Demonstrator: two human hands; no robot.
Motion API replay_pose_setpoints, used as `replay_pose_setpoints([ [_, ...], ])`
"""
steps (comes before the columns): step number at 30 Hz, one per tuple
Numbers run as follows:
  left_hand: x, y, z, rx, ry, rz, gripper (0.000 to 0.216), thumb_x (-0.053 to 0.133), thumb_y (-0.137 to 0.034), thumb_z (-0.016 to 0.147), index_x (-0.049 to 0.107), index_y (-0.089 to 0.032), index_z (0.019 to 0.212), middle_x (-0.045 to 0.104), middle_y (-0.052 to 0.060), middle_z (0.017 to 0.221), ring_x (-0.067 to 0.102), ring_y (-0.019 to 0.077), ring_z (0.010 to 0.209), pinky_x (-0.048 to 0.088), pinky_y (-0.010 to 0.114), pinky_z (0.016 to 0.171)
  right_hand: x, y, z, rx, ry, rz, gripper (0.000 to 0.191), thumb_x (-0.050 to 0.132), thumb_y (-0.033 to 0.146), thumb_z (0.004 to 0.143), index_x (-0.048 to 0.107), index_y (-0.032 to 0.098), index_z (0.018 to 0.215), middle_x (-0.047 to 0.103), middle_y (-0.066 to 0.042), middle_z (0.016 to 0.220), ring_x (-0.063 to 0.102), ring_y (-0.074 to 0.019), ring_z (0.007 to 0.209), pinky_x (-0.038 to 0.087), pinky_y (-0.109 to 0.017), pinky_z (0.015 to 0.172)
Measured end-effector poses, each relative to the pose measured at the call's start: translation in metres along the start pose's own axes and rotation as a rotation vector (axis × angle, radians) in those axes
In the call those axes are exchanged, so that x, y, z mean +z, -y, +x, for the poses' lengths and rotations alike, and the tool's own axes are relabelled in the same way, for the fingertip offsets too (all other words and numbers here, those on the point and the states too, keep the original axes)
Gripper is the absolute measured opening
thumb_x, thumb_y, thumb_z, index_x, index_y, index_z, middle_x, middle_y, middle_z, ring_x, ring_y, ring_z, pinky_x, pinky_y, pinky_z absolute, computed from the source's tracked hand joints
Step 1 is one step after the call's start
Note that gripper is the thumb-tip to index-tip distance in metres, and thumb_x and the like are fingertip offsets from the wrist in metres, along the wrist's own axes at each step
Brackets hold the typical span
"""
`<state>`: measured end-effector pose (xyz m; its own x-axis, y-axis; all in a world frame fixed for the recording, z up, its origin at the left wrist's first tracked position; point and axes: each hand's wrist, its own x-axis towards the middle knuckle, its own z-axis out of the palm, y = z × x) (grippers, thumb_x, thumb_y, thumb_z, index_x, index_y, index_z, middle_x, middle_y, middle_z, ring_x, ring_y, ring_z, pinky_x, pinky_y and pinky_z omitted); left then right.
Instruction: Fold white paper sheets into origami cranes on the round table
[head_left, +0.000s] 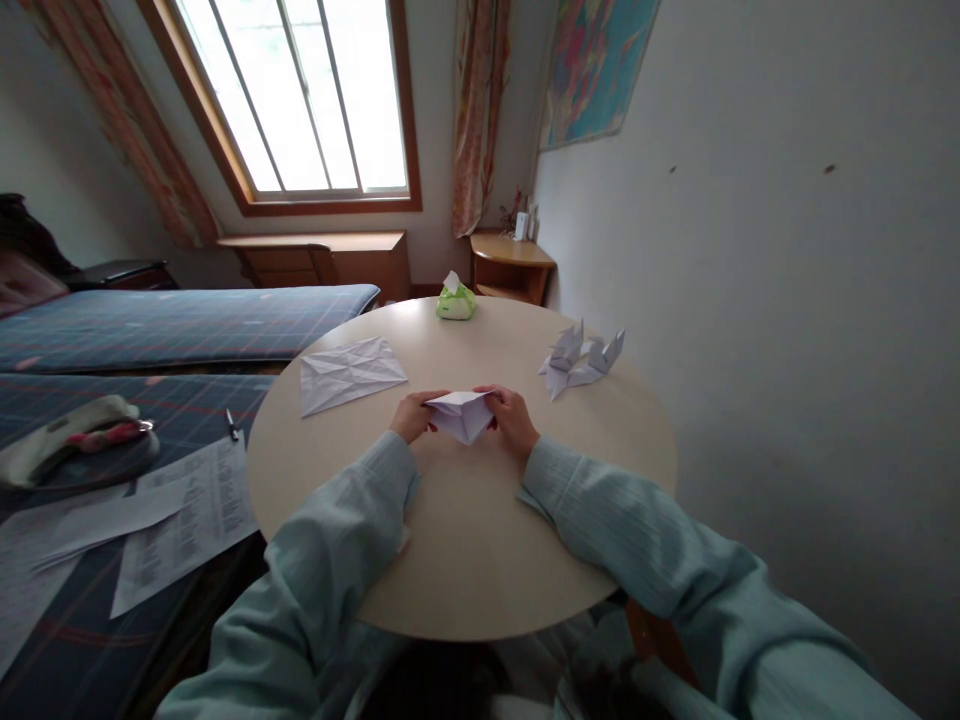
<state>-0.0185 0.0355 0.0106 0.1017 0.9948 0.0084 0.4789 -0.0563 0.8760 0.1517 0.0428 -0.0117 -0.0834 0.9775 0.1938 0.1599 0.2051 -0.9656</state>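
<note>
A piece of folded white paper (463, 415) is held above the middle of the round table, its creased faces opening into a pointed shape. My left hand (412, 415) pinches its left corner, thumb and fingers closed on the edge. On the opposite corner my right hand (513, 418) grips in the same way. Some of the fingertips are hidden behind the paper. To the left lies a flat, creased white sheet (351, 372). Folded paper figures (579, 360) with upright points stand to the right.
The round table (480, 560) carries a green tissue pack (456, 300) at its far edge. On the left, a bed (142, 325) and printed sheets (187, 515) with a pen (232, 425) adjoin it. A bare wall (787, 330) rises on the right.
</note>
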Motion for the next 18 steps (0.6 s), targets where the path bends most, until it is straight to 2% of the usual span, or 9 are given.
replay_pose_setpoints([
  [6, -0.001, -0.003, 0.001, 0.028, -0.004, -0.332, 0.055, 0.037, -0.003, 0.053, 0.06, -0.008, 0.102, 0.065, 0.005, 0.077, 0.052, 0.0086, 0.055, 0.039, 0.018, 0.05, -0.002, -0.002, 0.004, -0.062, -0.003, 0.087, 0.029, 0.038, 0.024, 0.065, 0.06, 0.014, 0.082, 0.049, 0.002, 0.056, 0.043, -0.0058, 0.043, 0.036, -0.015, 0.036],
  [10, 0.001, -0.003, 0.001, -0.026, 0.049, -0.453, 0.056, 0.037, -0.003, 0.051, 0.06, -0.007, 0.102, 0.065, 0.006, 0.08, 0.053, 0.0098, 0.059, 0.041, 0.02, 0.054, -0.003, -0.002, 0.005, -0.017, 0.0, 0.157, 0.029, 0.034, 0.019, 0.062, 0.059, 0.014, 0.077, 0.049, 0.002, 0.058, 0.043, -0.0066, 0.047, 0.037, -0.016, 0.041],
  [14, 0.003, 0.002, 0.003, -0.038, 0.06, -0.442, 0.052, 0.038, -0.003, 0.05, 0.062, -0.007, 0.096, 0.065, 0.007, 0.081, 0.054, 0.0104, 0.061, 0.042, 0.021, 0.058, -0.007, 0.0, 0.008, 0.05, 0.059, 0.205, 0.027, 0.035, 0.017, 0.059, 0.058, 0.013, 0.072, 0.051, 0.001, 0.061, 0.046, -0.0078, 0.051, 0.04, -0.018, 0.048],
  [18, 0.003, 0.008, 0.005, -0.002, 0.097, -0.249, 0.044, 0.046, -0.006, 0.052, 0.064, -0.009, 0.092, 0.065, 0.006, 0.086, 0.056, 0.0137, 0.071, 0.043, 0.023, 0.065, -0.021, 0.002, 0.011, 0.071, 0.201, 0.06, 0.024, 0.038, 0.016, 0.058, 0.059, 0.012, 0.069, 0.055, 0.0, 0.062, 0.048, -0.0096, 0.056, 0.04, -0.021, 0.056],
])
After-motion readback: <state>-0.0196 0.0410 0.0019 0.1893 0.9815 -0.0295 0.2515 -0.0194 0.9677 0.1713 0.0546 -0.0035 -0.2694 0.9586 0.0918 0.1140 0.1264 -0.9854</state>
